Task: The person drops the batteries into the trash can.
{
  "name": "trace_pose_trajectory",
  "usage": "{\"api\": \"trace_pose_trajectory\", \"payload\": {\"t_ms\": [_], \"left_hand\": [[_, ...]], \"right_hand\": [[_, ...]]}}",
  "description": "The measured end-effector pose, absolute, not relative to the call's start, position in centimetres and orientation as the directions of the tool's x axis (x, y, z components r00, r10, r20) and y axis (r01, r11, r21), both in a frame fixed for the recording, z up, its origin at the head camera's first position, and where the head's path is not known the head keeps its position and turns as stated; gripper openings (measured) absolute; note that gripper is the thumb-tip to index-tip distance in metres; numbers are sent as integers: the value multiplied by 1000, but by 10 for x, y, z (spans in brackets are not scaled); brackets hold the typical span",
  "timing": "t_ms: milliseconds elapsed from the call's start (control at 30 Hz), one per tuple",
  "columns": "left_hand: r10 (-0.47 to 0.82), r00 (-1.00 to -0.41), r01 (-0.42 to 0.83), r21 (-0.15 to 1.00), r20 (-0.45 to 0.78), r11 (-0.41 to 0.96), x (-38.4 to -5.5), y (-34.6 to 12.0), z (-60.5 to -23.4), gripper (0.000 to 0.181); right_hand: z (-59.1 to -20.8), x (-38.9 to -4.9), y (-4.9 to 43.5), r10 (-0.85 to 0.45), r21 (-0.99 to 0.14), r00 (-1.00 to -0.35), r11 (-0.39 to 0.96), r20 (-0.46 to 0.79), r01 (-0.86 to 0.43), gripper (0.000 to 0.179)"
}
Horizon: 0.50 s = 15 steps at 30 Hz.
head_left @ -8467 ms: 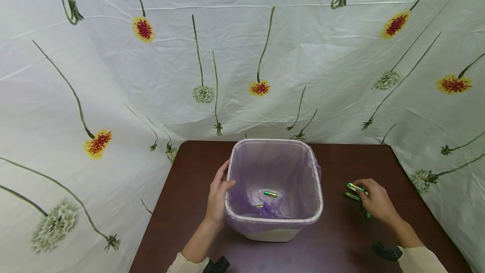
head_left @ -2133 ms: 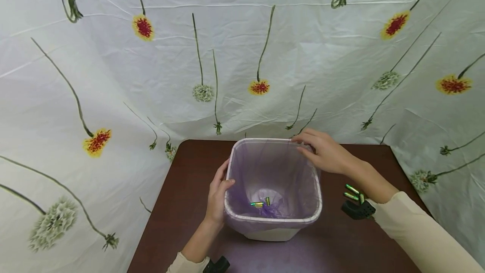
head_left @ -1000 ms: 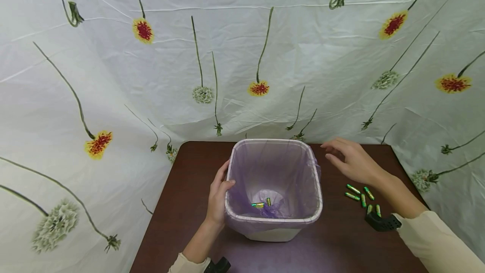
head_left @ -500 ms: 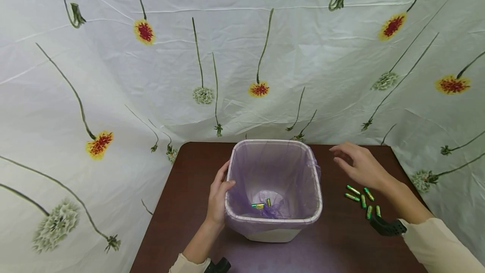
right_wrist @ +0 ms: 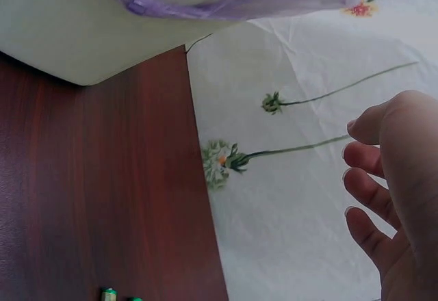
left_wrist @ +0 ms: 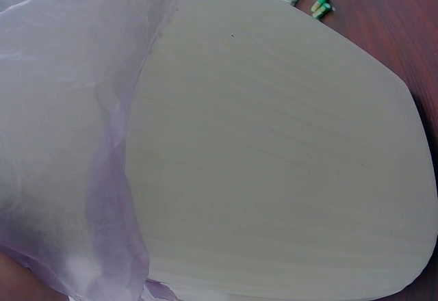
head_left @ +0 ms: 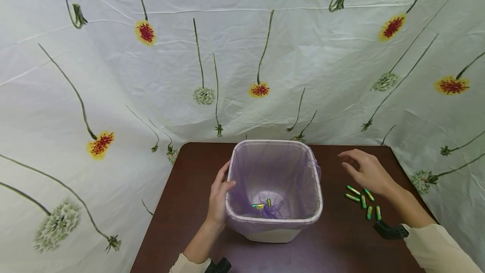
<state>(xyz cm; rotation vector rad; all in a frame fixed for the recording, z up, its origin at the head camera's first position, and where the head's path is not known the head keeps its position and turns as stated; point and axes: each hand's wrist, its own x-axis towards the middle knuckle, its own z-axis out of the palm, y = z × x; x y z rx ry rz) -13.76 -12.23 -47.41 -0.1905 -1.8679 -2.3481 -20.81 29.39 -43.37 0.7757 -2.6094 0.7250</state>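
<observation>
A white trash bin point(head_left: 273, 236) with a thin purple liner stands upright on the table. My left hand point(head_left: 217, 197) holds its left side, thumb at the rim and fingers along the outer wall. Only a bit of that hand point(left_wrist: 27, 280) shows in the left wrist view, beside the liner point(left_wrist: 113, 178). Inside the bin lie a few green-and-gold batteries point(head_left: 258, 206). My right hand point(head_left: 367, 172) hovers right of the bin, fingers loosely bent and nothing in them; the right wrist view shows the bare fingers point(right_wrist: 369, 195). Several batteries point(head_left: 363, 201) lie scattered below it on the table.
The dark brown table point(head_left: 193, 167) ends at a back edge just behind the bin. White cloth point(head_left: 170, 66) printed with flowers hangs behind and at the sides. Black wrist straps point(head_left: 390, 231) sit at both cuffs.
Earlier my right hand picked at the batteries on the table, then was over the bin's far right rim. It has since drawn away to the right, empty. My left hand stays put.
</observation>
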Motion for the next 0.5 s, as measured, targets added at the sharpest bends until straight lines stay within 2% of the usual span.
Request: {"api": "trace_pose_trajectory", "payload": {"t_ms": [333, 500], "left_hand": [[-25, -982, 185, 956, 185, -227, -137, -122, -473, 61], [-25, -983, 181, 955, 180, -234, -137, -121, -474, 61]], "right_hand": [[-456, -207, 306, -375, -386, -813, 739, 446, -553, 26], [-471, -204, 311, -340, -420, -839, 747, 425, -515, 25]]}}
